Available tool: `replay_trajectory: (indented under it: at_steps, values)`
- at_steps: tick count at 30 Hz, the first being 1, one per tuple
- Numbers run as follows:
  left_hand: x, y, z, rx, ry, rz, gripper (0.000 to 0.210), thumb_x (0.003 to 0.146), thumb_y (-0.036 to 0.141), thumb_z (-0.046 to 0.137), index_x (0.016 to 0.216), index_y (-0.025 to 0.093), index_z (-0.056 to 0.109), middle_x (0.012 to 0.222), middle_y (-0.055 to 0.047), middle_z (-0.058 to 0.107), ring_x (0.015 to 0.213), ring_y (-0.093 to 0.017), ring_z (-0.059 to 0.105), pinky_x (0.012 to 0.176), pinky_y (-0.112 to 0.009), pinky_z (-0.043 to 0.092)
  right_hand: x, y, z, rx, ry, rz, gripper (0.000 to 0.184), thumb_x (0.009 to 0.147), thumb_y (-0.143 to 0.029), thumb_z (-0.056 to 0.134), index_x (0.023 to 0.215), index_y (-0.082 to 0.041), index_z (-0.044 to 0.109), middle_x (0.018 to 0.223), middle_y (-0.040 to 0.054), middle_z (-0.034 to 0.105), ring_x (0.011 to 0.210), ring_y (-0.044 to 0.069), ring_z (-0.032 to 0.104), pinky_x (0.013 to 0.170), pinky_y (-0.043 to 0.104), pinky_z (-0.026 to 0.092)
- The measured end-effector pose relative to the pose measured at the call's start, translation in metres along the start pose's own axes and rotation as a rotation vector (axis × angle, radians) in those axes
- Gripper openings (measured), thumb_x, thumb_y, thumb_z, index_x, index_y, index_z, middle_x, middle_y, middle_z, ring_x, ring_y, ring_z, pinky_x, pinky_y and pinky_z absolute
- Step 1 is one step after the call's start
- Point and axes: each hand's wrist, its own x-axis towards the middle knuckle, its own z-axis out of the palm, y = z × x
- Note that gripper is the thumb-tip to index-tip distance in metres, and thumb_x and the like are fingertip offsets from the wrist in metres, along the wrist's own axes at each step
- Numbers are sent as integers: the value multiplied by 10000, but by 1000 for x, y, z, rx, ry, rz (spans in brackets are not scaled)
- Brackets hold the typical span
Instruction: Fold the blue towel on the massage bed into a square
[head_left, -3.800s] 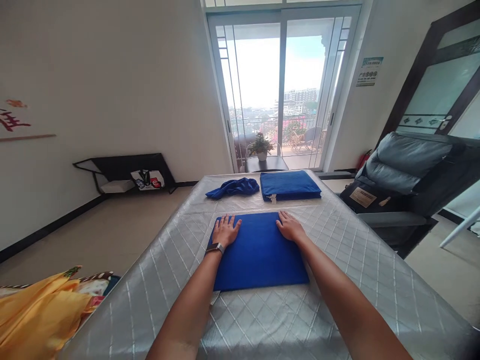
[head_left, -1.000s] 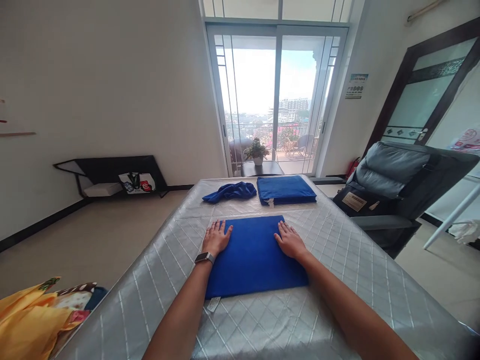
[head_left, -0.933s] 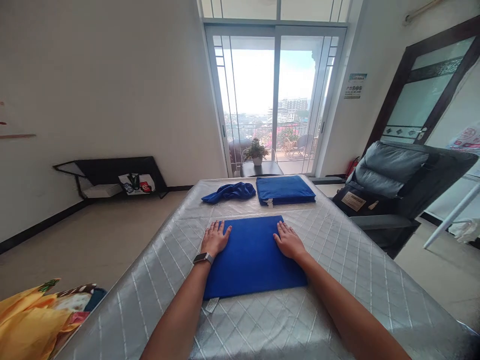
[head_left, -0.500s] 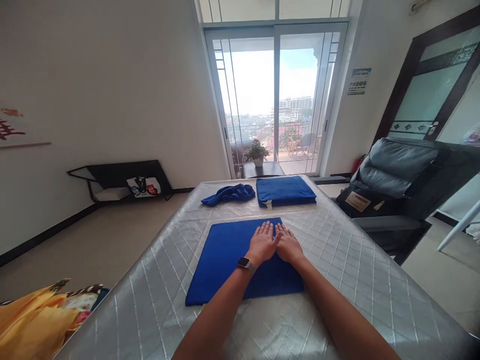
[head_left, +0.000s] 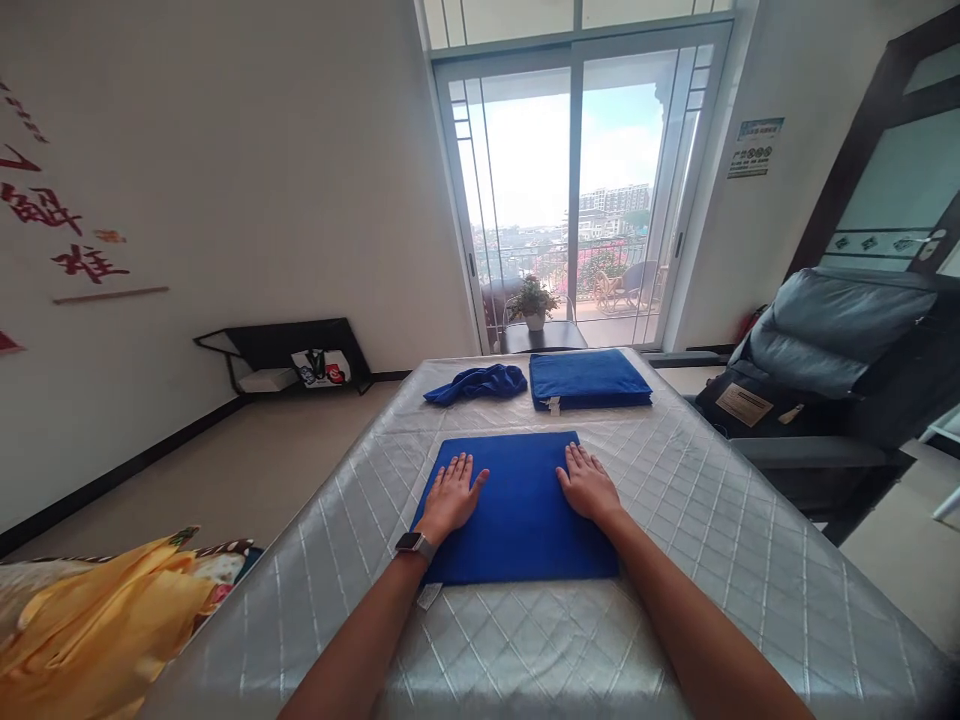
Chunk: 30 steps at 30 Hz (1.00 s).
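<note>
A blue cloth (head_left: 517, 530), folded into a flat rectangle, lies in front of me on the quilted silvery mattress (head_left: 510, 650). My left hand (head_left: 451, 496), with a watch at its wrist, rests flat on the cloth's left side, fingers stretched out. On the right side lies my right hand (head_left: 589, 482), palm down, fingers extended. A white tag (head_left: 429, 597) pokes out at the cloth's near left corner. Beyond it are a stack of folded blue cloths (head_left: 592, 380) and a crumpled blue cloth (head_left: 476, 383) to its left.
Yellow fabric (head_left: 112, 620) is heaped at the lower left. A grey recliner (head_left: 832, 350) holding a black bag (head_left: 739, 405) stands to the right. Past the mattress's far edge, a potted plant (head_left: 534, 305) sits on a chair before the sliding glass door (head_left: 576, 200).
My hands have moved apart from the cloth's right part, the left one sliding across to the left side. The cloth's near left corner now shows its tag. The view has turned slightly left.
</note>
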Motion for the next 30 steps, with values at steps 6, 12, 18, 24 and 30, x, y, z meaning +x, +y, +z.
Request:
replay_trajectory:
  at_steps: [6,12,18,24,30]
  values:
    - [-8,-22,0,30,12,-50,823,993,636,53,1577,96,266,1648,-148,251,1530,-270,210,1239,-458,170,-1,-1,-3,-7,-9,1,697,1031,-465,171,1594,-55,204,1667,100,171,1543,193,101,1241,377,90]
    - [-10,-14,-5,42,27,-68,806,1002,608,45,1571,90,283,1642,-143,261,1523,-260,235,1237,-447,183,-13,-10,-13,-70,104,-46,632,1024,-364,228,1567,-49,296,1645,118,250,1536,210,148,1242,402,93]
    - [-11,-15,-8,26,18,-64,788,1007,596,90,1567,79,291,1639,-161,266,1522,-280,236,1236,-454,186,-37,-18,-9,-32,51,-3,667,1029,-438,216,1573,-60,289,1647,113,240,1532,223,171,1236,393,141]
    - [-13,-19,-4,69,30,13,680,1025,538,110,1556,195,362,1640,-102,301,1519,-285,246,1230,-480,194,-44,-17,0,-21,-7,26,716,1027,-499,202,1591,-58,224,1662,111,177,1540,219,127,1242,401,114]
    - [-10,-22,-2,66,2,-23,703,1024,535,126,1576,132,293,1643,-131,272,1521,-265,242,1232,-457,197,-45,-18,-2,-16,-8,28,714,1026,-499,194,1592,-64,224,1663,100,178,1538,218,138,1244,399,107]
